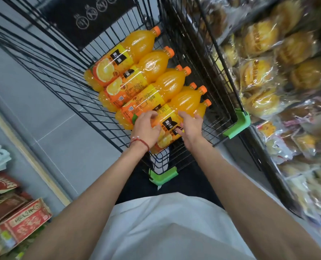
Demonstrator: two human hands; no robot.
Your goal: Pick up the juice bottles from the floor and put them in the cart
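Several orange juice bottles [152, 79] with orange caps, shrink-wrapped together, lie on their sides in the black wire cart [66, 72]. Their caps aim toward the cart's right wall. My left hand [146, 130], with a red bracelet at the wrist, curls over the label end of the nearest bottle [182, 107]. My right hand [190, 128] grips the same bottle from the right, fingers bent over its body. This nearest bottle rests against the cart's near end, on top of the others.
The cart has green plastic corner guards [238, 126] at its near end. A shelf of wrapped buns [268, 72] runs close along the right. Red cartons [23, 222] and bagged goods sit at lower left. Grey tiled floor [34, 119] lies left of the cart.
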